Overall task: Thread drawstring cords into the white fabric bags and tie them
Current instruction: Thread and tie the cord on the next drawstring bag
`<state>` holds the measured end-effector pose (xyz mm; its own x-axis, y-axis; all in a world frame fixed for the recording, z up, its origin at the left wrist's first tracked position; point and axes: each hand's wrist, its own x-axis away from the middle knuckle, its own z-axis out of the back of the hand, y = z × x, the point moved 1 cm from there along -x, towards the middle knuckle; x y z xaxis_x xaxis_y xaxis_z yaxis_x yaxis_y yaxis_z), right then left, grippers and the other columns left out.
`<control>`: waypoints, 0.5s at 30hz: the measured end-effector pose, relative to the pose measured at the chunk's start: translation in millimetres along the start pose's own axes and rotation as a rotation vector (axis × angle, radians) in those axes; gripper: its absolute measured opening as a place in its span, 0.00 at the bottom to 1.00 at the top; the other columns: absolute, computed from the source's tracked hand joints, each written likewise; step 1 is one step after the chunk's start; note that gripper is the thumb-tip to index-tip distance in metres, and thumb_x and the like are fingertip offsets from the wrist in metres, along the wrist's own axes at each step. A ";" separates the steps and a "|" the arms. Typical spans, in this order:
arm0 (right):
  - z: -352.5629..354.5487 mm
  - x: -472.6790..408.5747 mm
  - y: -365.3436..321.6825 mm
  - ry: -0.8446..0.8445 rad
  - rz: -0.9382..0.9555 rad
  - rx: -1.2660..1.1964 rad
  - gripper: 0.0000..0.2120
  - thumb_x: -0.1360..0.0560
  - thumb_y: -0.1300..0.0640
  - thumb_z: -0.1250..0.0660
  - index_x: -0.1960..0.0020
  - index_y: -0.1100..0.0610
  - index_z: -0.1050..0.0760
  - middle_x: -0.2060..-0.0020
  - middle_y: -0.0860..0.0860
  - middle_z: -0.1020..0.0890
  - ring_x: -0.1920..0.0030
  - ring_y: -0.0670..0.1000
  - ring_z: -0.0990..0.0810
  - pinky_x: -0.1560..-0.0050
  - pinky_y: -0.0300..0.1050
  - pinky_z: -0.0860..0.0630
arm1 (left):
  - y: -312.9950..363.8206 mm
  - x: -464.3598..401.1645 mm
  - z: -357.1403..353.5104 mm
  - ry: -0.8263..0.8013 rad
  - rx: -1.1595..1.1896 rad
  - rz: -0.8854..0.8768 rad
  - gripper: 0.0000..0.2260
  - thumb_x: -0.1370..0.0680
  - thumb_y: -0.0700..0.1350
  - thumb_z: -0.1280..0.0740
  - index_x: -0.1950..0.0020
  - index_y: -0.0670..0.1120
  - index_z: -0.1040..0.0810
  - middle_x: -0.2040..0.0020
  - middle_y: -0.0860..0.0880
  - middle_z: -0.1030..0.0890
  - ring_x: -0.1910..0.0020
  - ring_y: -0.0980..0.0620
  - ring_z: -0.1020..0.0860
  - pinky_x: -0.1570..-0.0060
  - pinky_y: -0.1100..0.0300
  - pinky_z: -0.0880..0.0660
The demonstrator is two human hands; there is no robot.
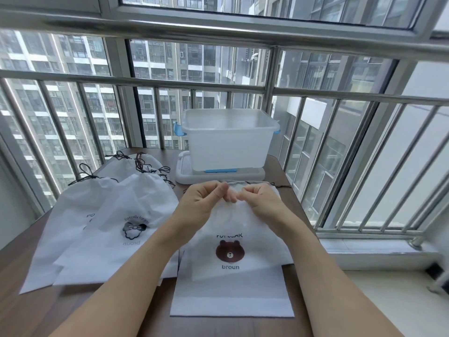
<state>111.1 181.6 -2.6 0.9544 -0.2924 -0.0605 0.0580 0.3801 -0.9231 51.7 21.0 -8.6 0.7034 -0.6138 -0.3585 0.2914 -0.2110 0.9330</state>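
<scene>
Two bare hands meet above a wooden desk (279, 171); the left hand (206, 203) and right hand (261, 203) each curl into a pinching grip on the gathered top edge of a white bag (233, 283); the bag stretches from the grip back toward the person, bear print upward; a dark cord (279, 185) trails just beyond the right grip, nearer that hand; tied bags (102, 215) lie left of the left grip.

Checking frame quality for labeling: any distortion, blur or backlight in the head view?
Head view: wide-angle bends the window railing; daylight comes from behind, no harsh glare; left hand and right hand fingertips slightly soft; print on the bear bag readable.
</scene>
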 end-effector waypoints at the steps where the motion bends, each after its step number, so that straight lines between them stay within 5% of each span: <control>1: 2.3 -1.3 0.9 0.030 -0.008 -0.008 0.23 0.21 0.57 0.33 0.70 0.52 0.40 0.75 0.45 0.43 0.75 0.46 0.47 0.75 0.39 0.48 | -1.1 -1.6 0.3 0.062 0.043 0.024 0.17 0.20 0.51 0.38 0.63 0.43 0.21 0.61 0.48 0.19 0.63 0.57 0.22 0.60 0.69 0.28; 5: 6.5 -3.7 4.4 0.094 0.023 0.023 0.26 0.19 0.57 0.33 0.70 0.51 0.44 0.76 0.44 0.43 0.76 0.44 0.47 0.74 0.39 0.47 | -7.8 -7.1 2.8 0.173 0.134 0.098 0.16 0.21 0.52 0.37 0.63 0.44 0.23 0.63 0.47 0.22 0.64 0.55 0.26 0.60 0.65 0.30; 11: -4.0 -0.5 4.0 -0.142 0.050 -0.033 0.18 0.18 0.51 0.34 0.62 0.60 0.32 0.71 0.47 0.40 0.72 0.47 0.45 0.72 0.41 0.48 | -7.6 -6.4 6.5 0.199 0.076 0.147 0.14 0.17 0.48 0.38 0.59 0.43 0.22 0.66 0.49 0.20 0.70 0.57 0.29 0.67 0.70 0.31; 15: 0.9 -1.0 2.5 -0.017 0.041 0.039 0.25 0.21 0.57 0.32 0.71 0.53 0.41 0.75 0.46 0.41 0.75 0.46 0.45 0.74 0.38 0.46 | -11.1 -8.9 6.6 0.197 0.091 0.154 0.14 0.17 0.48 0.38 0.61 0.44 0.22 0.70 0.50 0.26 0.70 0.56 0.32 0.68 0.69 0.34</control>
<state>110.6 183.7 -4.6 0.9611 -0.2609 -0.0908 0.0300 0.4254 -0.9045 37.9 23.8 -15.5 0.8501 -0.4860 -0.2028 0.1179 -0.1996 0.9727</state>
